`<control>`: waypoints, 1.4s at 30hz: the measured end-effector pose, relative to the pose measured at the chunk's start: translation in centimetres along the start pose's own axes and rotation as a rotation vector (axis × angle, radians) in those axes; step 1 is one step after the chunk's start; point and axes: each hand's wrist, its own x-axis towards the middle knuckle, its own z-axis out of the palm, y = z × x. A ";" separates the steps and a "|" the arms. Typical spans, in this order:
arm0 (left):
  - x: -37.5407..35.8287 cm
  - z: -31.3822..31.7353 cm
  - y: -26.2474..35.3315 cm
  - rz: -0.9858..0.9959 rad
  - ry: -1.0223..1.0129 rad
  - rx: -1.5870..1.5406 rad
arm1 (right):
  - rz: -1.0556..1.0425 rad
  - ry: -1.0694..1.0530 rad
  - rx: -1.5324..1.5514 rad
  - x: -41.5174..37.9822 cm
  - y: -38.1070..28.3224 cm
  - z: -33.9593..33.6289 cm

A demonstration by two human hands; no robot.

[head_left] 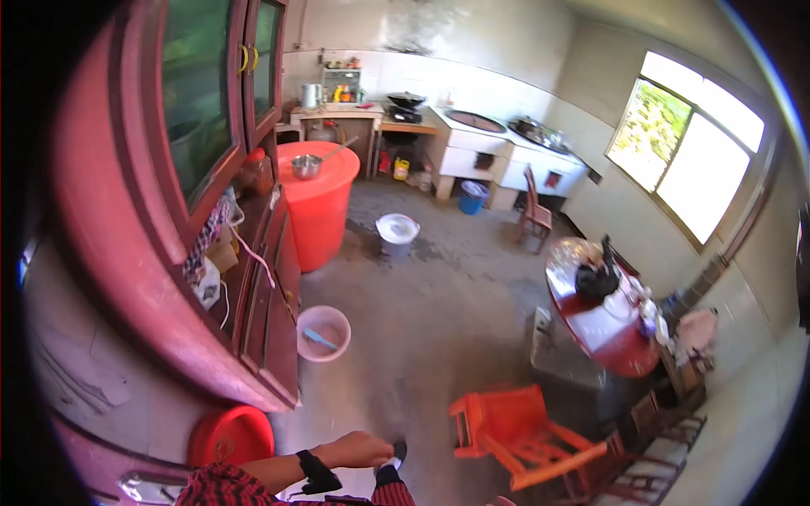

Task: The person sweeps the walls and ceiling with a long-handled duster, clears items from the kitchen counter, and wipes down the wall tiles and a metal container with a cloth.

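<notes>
My left hand (359,449) reaches in from the lower left with a black band on its wrist. Its fingers look curled closed, and whatever they hold, if anything, is hidden. Just past it, a dark and white shoe (399,453) shows above the floor. Only a sliver of skin, apparently my right hand (501,502), appears at the bottom edge, its fingers mostly cut off. Left of my left hand lies a red basin (245,430). An orange chair (515,422) lies tipped over to the right.
Along the left stands a dark red cabinet (261,295). A pink basin (323,346), a grey bucket (396,247) and a large red tub (316,215) are on the floor. A round table (591,325) holds bags at right. Stoves (477,143) line the back wall.
</notes>
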 end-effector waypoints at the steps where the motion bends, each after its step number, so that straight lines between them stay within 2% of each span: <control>1: 1.3 -1.7 -2.0 -0.093 -0.016 -0.002 | -0.026 -0.088 -0.011 4.0 -3.0 2.4; 5: 4.5 -9.0 -6.5 -0.361 -0.022 -0.045 | -0.070 -0.373 -0.053 14.7 -14.4 11.0; 10: 8.9 -14.4 -14.7 -0.544 0.174 -0.138 | -0.117 -0.758 -0.271 28.8 -26.4 19.8; 13: 13.2 -18.2 -19.9 -0.667 0.220 -0.108 | -0.156 -0.825 -0.451 37.5 -32.1 23.9; 14: 15.0 -19.5 -22.0 -0.670 0.233 -0.117 | -0.138 -0.805 -0.411 39.4 -33.8 25.3; 17: 22.8 -25.5 -27.2 -0.634 0.299 -0.093 | -0.090 -0.713 -0.297 46.0 -39.9 28.8; 20: 31.3 -32.7 -31.1 -0.568 0.305 -0.119 | -0.099 -0.721 -0.322 50.9 -47.1 32.3; 24: 42.6 -41.8 -36.2 -0.511 0.231 -0.089 | -0.172 -0.703 -0.317 61.8 -53.8 34.0; 28: 53.0 -48.2 -42.6 -0.555 0.217 -0.125 | -0.207 -0.626 -0.346 75.5 -60.2 35.2; 33: 63.3 -55.9 -49.1 -0.655 0.450 -0.318 | -0.264 -0.783 -0.503 92.0 -71.0 40.6; 37: 67.8 -63.5 -50.1 -0.729 0.479 -0.329 | -0.287 -0.996 -0.647 100.7 -77.7 48.8; 40: 70.9 -68.1 -53.9 -0.802 0.638 -0.437 | -0.237 -1.169 -0.667 107.6 -81.4 55.5; 42: 73.1 -70.5 -57.2 -0.771 0.780 -0.529 | -0.272 -1.207 -0.680 110.7 -83.7 59.6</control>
